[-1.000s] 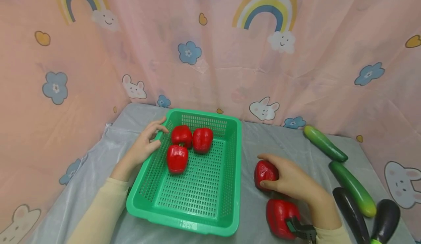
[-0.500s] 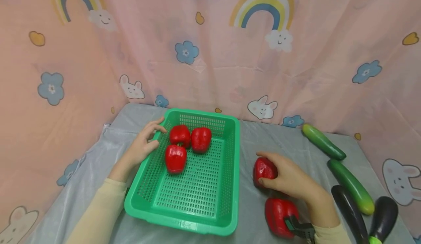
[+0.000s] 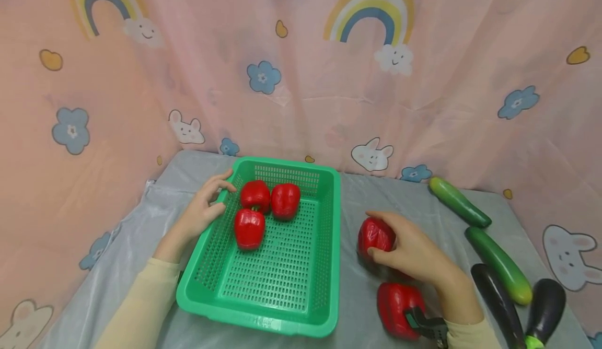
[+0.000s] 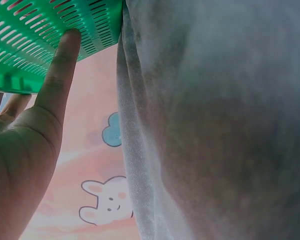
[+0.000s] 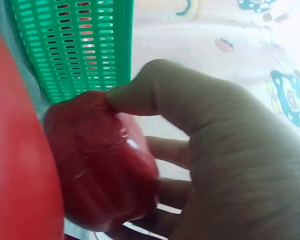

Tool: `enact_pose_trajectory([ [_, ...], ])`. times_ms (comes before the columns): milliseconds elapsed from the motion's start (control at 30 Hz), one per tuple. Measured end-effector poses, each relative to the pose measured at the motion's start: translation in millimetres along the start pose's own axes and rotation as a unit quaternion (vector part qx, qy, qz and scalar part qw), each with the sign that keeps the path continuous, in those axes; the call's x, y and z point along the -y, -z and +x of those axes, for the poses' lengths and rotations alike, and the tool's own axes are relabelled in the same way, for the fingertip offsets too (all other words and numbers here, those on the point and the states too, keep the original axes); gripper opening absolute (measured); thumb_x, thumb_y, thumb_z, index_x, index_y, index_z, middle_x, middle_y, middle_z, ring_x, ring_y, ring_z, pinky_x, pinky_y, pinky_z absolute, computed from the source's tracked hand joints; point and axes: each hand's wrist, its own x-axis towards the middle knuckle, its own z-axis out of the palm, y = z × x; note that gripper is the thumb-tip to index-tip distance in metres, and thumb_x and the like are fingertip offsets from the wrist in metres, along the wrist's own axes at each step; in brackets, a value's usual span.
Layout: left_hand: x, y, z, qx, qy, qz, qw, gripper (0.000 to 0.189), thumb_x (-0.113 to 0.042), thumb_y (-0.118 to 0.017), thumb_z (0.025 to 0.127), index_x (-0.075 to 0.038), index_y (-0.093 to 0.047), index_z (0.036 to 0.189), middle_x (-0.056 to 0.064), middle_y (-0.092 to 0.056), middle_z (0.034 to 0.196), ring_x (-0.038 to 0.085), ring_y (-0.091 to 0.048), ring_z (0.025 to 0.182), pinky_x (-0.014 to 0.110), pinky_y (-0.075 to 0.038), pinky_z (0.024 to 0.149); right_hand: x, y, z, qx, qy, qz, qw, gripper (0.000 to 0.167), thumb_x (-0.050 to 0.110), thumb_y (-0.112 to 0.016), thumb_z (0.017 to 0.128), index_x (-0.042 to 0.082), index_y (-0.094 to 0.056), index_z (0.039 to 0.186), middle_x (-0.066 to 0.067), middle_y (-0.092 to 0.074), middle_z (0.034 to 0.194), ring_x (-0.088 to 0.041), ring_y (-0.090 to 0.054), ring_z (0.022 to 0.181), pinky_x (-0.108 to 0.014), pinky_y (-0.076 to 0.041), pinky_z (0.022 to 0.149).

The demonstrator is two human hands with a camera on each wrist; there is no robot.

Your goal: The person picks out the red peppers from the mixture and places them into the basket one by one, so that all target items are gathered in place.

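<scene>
Up it comes: the held pepper (image 3: 374, 234) has risen a touch off the counter (image 3: 390, 197) since the earlier frame, the right hand (image 3: 409, 247) rising with it. Nearest, a loose pepper (image 3: 395, 310) sits off the near right side of the basket (image 3: 258, 322), partly covered by the black wrist mount (image 3: 428, 325), with two aubergines (image 3: 497, 304) well out to the basket's right. Now the held one, outside the basket, near its right wall but not touching! The right grip is clamped round it, thumb on the near side, fingers on the far side, and the right wrist view backs that up. The glossy skin looks slippery; the shape seems to stay firm under the fingers, so it should handle stiff and fairly light, unlikely to bruise. Best hold is across the fat middle, thumb opposite fingers, just as here. Over on the basket's left side, the left hand (image 3: 202, 208) rests at the rim, fingers relaxed, that grip apart rather than clamped. Inside, three peppers (image 3: 285, 201) huddle toward the basket's far left. Farthest right of the basket stretch two courgettes (image 3: 458, 201), a printed curtain (image 3: 320, 67) behind.
</scene>
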Motion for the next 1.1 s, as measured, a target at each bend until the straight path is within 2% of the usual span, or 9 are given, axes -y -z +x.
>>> enact_pose_trajectory([
  [133,0.7,0.3,-0.6,0.000,0.000,0.004,1.0000,0.038,0.008,-0.049,0.090,0.005,-0.064,0.125,0.020,-0.033,0.174,0.046,-0.028,0.159,0.079,-0.021,0.121,1.6,0.1,-0.8,-0.019,0.010,0.002,0.9998,0.087,0.027,-0.093,0.077,0.011,-0.056,0.153,-0.018,-0.062,0.144,-0.044,-0.061,0.126,-0.050,-0.067,0.075],
  [433,4.8,1.4,-0.3,-0.001,0.001,0.006,1.0000,0.037,0.006,-0.049,0.091,0.002,-0.064,0.124,0.019,-0.034,0.174,0.045,-0.029,0.158,0.079,-0.022,0.120,2.0,-2.7,-2.6,-0.067,0.062,0.014,0.9957,0.082,0.019,-0.090,0.079,0.010,-0.056,0.154,-0.016,-0.064,0.140,-0.040,-0.061,0.124,-0.055,-0.066,0.078],
  [833,6.3,-0.6,-0.4,-0.001,0.005,0.003,1.0000,0.037,0.008,-0.049,0.090,0.003,-0.064,0.124,0.018,-0.034,0.174,0.045,-0.029,0.159,0.079,-0.019,0.122,13.9,-2.8,-5.4,-0.108,0.074,0.004,0.9914,0.088,0.019,-0.093,0.076,0.017,-0.057,0.156,-0.013,-0.062,0.145,-0.036,-0.057,0.129,-0.060,-0.065,0.079],
  [1100,4.4,1.0,0.0,-0.001,0.000,0.002,1.0000,0.037,0.006,-0.049,0.090,0.003,-0.063,0.124,0.019,-0.033,0.174,0.045,-0.028,0.159,0.080,-0.019,0.121,21.2,-6.8,-2.6,-0.128,0.101,-0.016,0.9865,0.090,0.016,-0.093,0.072,0.016,-0.058,0.154,-0.010,-0.063,0.143,-0.033,-0.058,0.126,-0.055,-0.066,0.077],
])
